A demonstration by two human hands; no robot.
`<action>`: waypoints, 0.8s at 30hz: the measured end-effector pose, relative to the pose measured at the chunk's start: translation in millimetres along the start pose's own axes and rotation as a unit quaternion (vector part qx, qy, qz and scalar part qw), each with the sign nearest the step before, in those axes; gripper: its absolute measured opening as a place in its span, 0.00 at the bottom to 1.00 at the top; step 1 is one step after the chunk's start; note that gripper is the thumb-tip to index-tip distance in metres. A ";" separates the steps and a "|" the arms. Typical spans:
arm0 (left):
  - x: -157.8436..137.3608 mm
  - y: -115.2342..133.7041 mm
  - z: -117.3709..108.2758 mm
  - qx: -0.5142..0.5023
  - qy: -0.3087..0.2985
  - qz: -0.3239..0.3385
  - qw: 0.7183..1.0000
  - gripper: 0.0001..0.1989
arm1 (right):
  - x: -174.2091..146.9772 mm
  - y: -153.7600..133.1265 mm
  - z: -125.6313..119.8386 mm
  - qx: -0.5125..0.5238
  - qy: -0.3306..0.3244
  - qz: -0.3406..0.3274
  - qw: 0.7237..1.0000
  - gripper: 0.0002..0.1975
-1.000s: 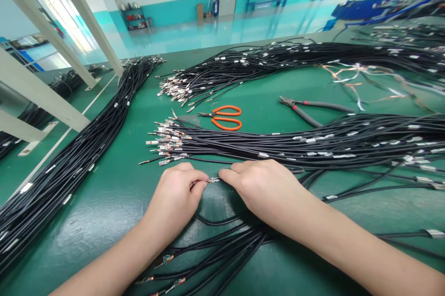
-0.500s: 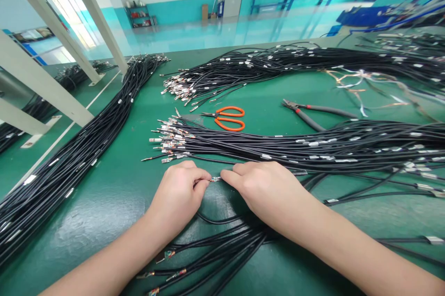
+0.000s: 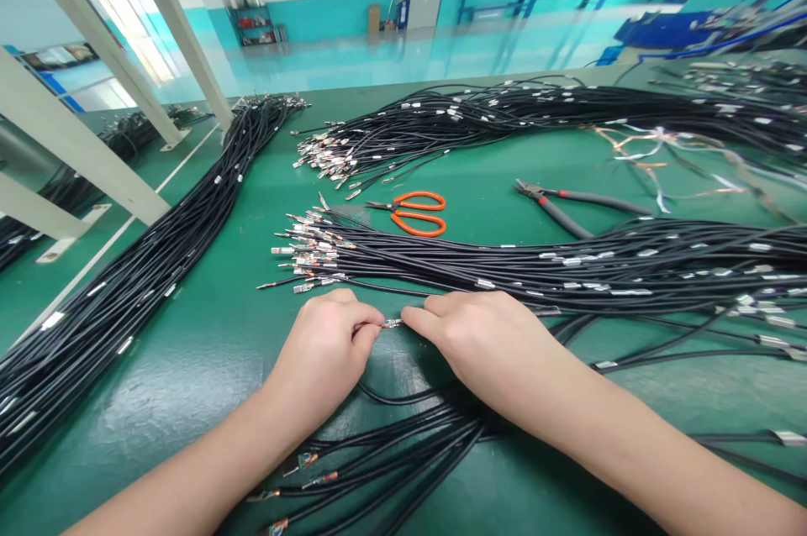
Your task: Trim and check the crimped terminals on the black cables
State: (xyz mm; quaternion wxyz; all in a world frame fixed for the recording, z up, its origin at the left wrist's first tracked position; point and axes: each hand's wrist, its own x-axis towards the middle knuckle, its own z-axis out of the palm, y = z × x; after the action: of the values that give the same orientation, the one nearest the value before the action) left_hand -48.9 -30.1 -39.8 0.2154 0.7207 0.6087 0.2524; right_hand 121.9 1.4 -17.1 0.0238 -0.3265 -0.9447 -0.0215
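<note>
Between my two hands runs the stripped end of a black cable (image 3: 392,323), with silvery shielding or metal showing in the short gap. My left hand (image 3: 331,343) pinches the tip between thumb and forefinger. From the other side, my right hand (image 3: 472,338) is closed on the cable just behind its bared end. The fingers hide most of what they hold. Just beyond my hands lies a bundle of black cables (image 3: 441,263) with stripped ends pointing left. Nearer to me, below my wrists, more loose black cables (image 3: 403,444) show coloured wires at their ends.
Orange-handled scissors (image 3: 419,212) and grey-handled cutting pliers (image 3: 567,204) lie past the near bundle. Another cable bundle (image 3: 504,116) stretches along the back of the green table (image 3: 214,326). A long bundle (image 3: 170,259) runs down the left, beside white posts (image 3: 94,133). Wire scraps (image 3: 656,149) lie at right.
My hands keep the same pinch on the cable end, nearly still. The whole view has shifted very slightly.
</note>
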 end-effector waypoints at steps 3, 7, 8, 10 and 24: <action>0.2 -0.2 0.3 0.002 0.000 0.003 1.000 0.10 | 0.1 -0.4 0.9 -0.004 0.003 0.001 1.000 0.10; 0.2 -1.1 1.0 0.004 0.001 0.007 1.000 0.11 | 0.6 -0.7 1.9 -0.009 0.009 -0.002 1.000 0.10; 0.2 -1.2 1.1 0.004 0.001 0.008 1.000 0.11 | 0.8 -0.9 1.7 -0.009 0.007 -0.004 1.000 0.10; 0.2 -0.9 1.0 0.007 0.001 0.009 1.000 0.11 | 1.2 -1.4 0.7 -0.012 0.002 -0.008 1.000 0.10; 0.0 1.2 0.3 0.024 -0.001 -0.003 1.000 0.10 | 5.1 0.0 -4.8 -0.011 -0.035 -0.030 0.999 0.09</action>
State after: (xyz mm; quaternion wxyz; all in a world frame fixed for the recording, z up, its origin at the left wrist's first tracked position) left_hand -47.9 -30.3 -39.4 0.1995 0.7242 0.6162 0.2369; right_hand 118.0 4.2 -12.0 -0.0140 -0.2991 -0.9539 -0.0214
